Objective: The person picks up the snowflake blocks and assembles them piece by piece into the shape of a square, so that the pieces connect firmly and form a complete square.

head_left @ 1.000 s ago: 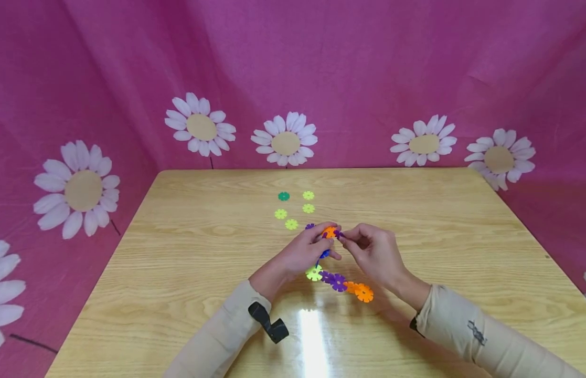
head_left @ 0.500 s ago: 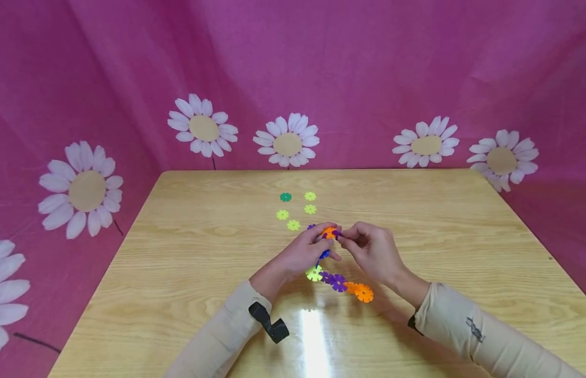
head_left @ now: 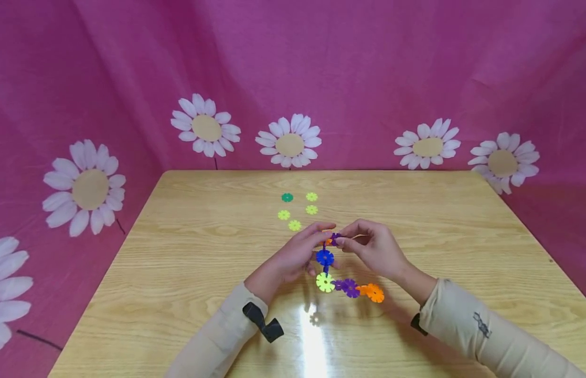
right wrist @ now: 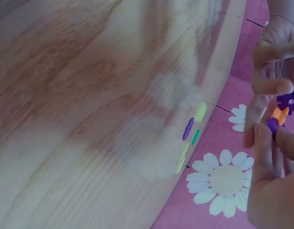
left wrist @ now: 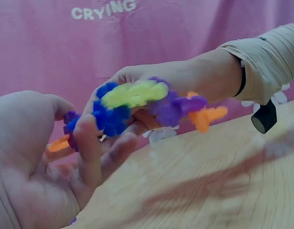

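Note:
Both hands hold a chain of interlocking flower-shaped plastic discs above the table. My left hand [head_left: 293, 254] grips its upper end, where an orange disc [left wrist: 59, 143] sits mostly behind the fingers. The thumb and fingertips of my right hand [head_left: 380, 251] pinch a purple disc [head_left: 336, 239] at that same end, right beside the orange one. Below, the chain hangs through a blue disc [head_left: 325, 257] to a yellow-green disc [head_left: 325, 282]. From there it runs right through a second purple disc [head_left: 350, 288] to an orange end disc [head_left: 375, 293].
Beyond the hands, several loose yellow-green discs [head_left: 295, 225] and one green disc [head_left: 287, 197] lie flat on the wooden table [head_left: 203, 226]. A loose purple disc [right wrist: 188, 129] lies among them in the right wrist view. A pink curtain [head_left: 359, 63] with printed daisies surrounds the table.
My left hand has turned, uncovering the blue disc and hiding most of the upper orange one. The hanging part of the chain has shifted slightly right and down. My right hand keeps its pinch.

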`<state>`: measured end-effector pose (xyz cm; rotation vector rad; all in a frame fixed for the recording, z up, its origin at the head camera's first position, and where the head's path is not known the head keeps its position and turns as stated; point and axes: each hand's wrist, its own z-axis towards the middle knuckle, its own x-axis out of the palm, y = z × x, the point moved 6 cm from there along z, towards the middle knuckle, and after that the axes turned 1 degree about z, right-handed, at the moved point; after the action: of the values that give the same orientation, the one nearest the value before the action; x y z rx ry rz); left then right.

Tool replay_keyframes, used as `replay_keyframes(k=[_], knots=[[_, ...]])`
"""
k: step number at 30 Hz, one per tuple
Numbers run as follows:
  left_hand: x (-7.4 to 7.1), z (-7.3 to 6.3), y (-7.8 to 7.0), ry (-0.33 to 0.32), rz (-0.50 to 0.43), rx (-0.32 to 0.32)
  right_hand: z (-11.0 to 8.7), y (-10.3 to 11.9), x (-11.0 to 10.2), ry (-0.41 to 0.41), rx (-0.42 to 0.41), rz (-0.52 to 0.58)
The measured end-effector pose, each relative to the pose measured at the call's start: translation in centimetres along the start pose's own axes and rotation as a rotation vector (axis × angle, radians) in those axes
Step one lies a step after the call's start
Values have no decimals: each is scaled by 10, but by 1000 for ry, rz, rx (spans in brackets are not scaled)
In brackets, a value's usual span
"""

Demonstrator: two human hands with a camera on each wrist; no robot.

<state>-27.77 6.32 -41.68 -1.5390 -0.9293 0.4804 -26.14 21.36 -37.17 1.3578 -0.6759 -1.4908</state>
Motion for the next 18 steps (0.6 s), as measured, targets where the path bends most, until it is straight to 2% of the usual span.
replay_keyframes(k=[5,13,18], knots=[[2,-3,3,63,-59,-18,4,4,5,45,-9,-101],[-1,-2,4,63,-32,-37,8,9,7,106,-48,-156],[-4,-4,8,67,-77,-60,10,11,11,114,-58,-186]])
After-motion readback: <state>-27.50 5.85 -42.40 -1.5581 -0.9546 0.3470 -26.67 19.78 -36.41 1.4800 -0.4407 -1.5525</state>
